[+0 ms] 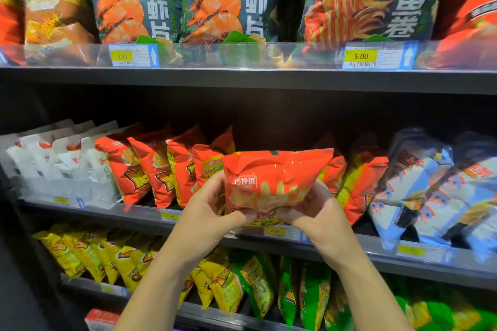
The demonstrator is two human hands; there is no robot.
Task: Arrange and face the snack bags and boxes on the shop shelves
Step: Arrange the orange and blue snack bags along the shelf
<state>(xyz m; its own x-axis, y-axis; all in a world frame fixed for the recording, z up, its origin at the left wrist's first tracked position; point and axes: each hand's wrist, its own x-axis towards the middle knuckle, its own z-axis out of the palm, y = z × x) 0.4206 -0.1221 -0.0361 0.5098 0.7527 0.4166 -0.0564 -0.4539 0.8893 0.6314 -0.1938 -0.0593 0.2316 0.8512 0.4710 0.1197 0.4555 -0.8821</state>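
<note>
Bag in both hands: you hold the red snack bag (pixel 274 183) in front of the middle shelf (pixel 126 213), just above its front lip, printed face toward you and top seam up. Left hand (pixel 212 204) and right hand (pixel 320 209) each curl round one lower side, thumbs pressed on the front and the other fingers mostly hidden behind, so the grip is closed on the bag from both sides and neither hand is nearer than the other. As held, the bag looks wider than tall, its long axis running left to right between your hands (the bottom is bunched under your thumbs, so its true shape is hard to tell). The slot it probably belongs in lies straight behind it, away from you: a dark gap between the leaning row of red bags (pixel 150 169) on the left and more red bags (pixel 360 177) on the right. Both neighbours tilt in toward that gap, so they could catch the bag's corners on the way in. White bags (pixel 67 161) sit further left, blue-and-white bags (pixel 435 183) further right. Prawn-cracker bags (pixel 215 0) and a yellow price tag (pixel 361 56) are on the shelf above, with yellow bags (pixel 88 247) and green bags (pixel 312 293) on the one below.
</note>
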